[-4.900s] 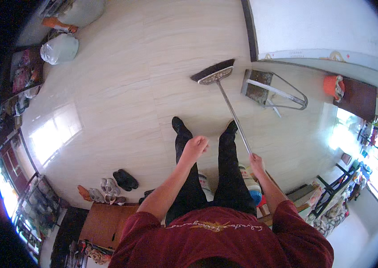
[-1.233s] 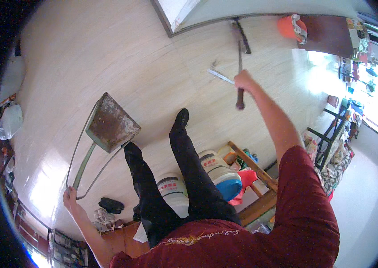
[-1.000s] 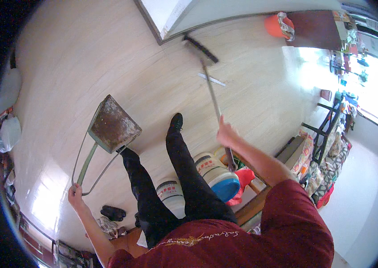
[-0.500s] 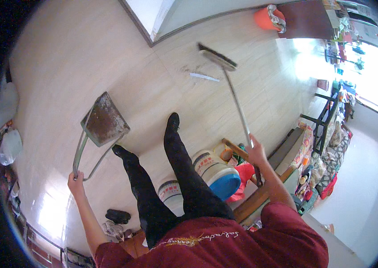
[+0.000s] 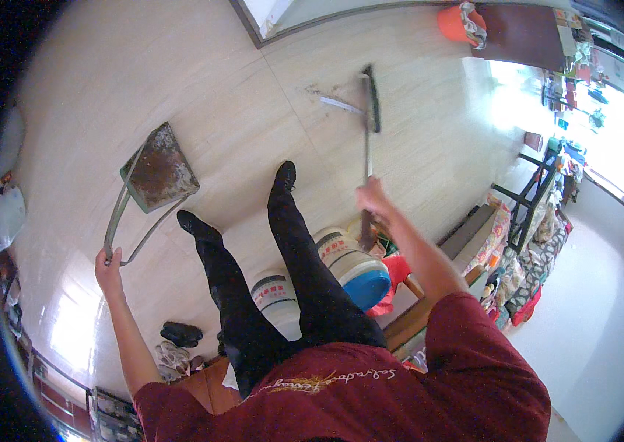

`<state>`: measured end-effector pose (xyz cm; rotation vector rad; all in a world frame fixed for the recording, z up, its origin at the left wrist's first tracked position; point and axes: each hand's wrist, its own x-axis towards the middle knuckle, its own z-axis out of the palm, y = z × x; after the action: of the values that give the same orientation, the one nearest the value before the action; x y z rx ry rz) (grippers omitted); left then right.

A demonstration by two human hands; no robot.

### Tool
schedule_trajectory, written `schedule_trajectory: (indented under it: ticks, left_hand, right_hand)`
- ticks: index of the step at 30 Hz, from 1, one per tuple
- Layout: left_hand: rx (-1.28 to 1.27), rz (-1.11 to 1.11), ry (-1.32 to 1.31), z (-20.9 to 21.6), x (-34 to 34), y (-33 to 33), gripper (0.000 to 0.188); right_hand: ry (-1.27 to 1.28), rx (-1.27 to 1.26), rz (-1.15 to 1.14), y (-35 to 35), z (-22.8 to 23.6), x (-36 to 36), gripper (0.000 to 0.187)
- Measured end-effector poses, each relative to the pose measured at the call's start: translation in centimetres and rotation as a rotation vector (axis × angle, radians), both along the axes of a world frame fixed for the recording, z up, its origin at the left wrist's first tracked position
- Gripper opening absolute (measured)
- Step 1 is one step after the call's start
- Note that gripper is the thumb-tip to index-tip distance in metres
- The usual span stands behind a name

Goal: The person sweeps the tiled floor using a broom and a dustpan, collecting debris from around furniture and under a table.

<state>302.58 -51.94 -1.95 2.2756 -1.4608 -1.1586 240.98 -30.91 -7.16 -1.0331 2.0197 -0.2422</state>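
My left hand (image 5: 109, 272) is closed round the end of the long handle of a dustpan (image 5: 161, 168). The pan has a brown, stained inside and rests at the floor, left of my feet. With my right hand (image 5: 374, 197) I grip the pole of a broom (image 5: 368, 99), its dark bristles facing right. A thin white strip (image 5: 340, 104) lies on the floor just left of the broom head, its right end close to the head. Around the strip's left end are small dark bits of dirt (image 5: 313, 91).
White buckets (image 5: 334, 247), one with a blue lid (image 5: 366, 291), stand beside my right leg. Dark shoes (image 5: 181, 334) lie behind on the left. An orange bin (image 5: 459, 26) is at the far right, near a wall corner (image 5: 259, 40). A cluttered bench (image 5: 522, 272) lines the right side.
The broom head has turned from slanting to nearly upright in the picture, beside the strip's right end. My right hand has moved left and forward. The strip has tilted slightly.
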Motion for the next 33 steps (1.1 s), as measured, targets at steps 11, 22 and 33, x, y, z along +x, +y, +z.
schedule_trajectory:
  ticks: [11,22,33]
  left_hand:
    - [-0.043,-0.171,-0.051,1.5,2.0,-0.2,0.029]
    - [-0.055,-0.169,0.059,2.2,5.5,0.0,0.032]
    - [-0.01,-0.111,0.17,-3.2,10.4,0.3,0.038]
  right_hand:
    - [-0.542,0.336,-0.587,-3.5,17.6,16.4,0.061]
    - [-0.136,0.318,-0.76,3.2,15.2,11.4,0.059]
    - [-0.695,0.187,-0.68,-0.1,4.7,20.8,0.023]
